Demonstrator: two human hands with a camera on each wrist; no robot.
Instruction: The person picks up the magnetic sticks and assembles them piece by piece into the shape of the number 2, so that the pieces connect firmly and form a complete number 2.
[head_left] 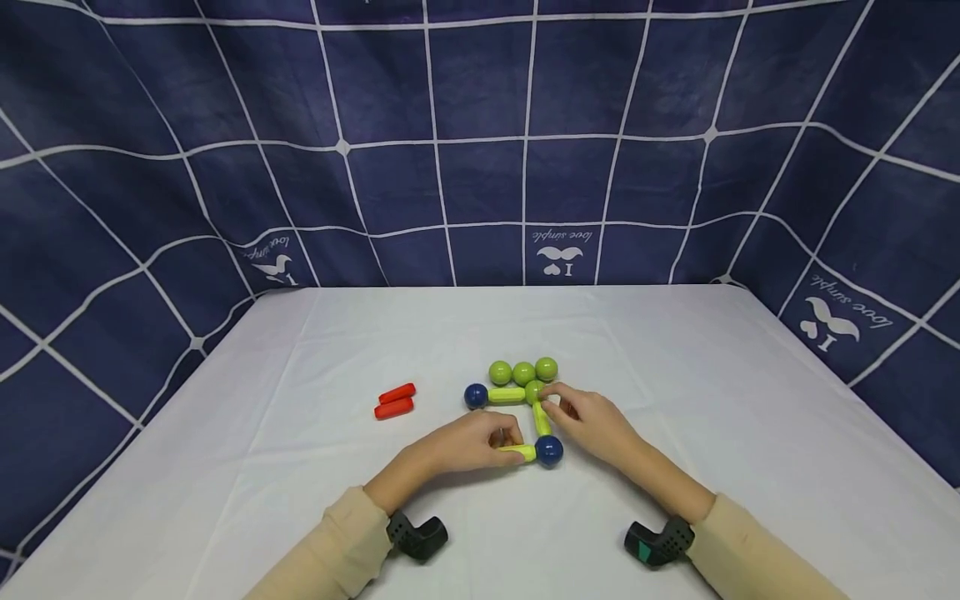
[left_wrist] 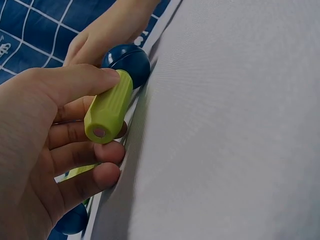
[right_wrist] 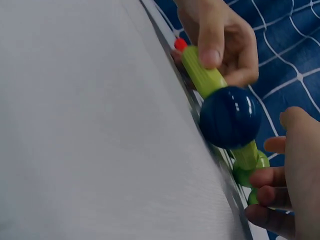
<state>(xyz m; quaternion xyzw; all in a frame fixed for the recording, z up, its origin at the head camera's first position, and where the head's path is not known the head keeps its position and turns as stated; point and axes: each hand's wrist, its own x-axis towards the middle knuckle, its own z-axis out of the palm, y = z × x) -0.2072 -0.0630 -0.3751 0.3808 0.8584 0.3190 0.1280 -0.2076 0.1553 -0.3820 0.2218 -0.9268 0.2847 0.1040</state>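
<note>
My left hand (head_left: pixel 468 442) pinches a yellow-green ribbed rod (head_left: pixel 521 452) between thumb and fingers. The rod's far end meets a blue ball (head_left: pixel 550 451); its free end, with a small metallic disc, faces the left wrist camera. From that ball a second yellow-green rod (head_left: pixel 542 419) runs back to a green ball (head_left: pixel 533 391). A third rod (head_left: pixel 506 395) joins the green ball to another blue ball (head_left: pixel 476 396) on the left. My right hand (head_left: pixel 596 421) has its fingertips at the green ball's right side, with fingers (right_wrist: pixel 272 177) loosely bent and thumb apart.
Three loose green balls (head_left: pixel 523 373) sit in a row just behind the joined pieces. Two red rods (head_left: pixel 393 408) lie side by side to the left on the white tablecloth (head_left: pixel 315 467). A dark blue gridded curtain (head_left: pixel 480 183) surrounds the table's back and sides.
</note>
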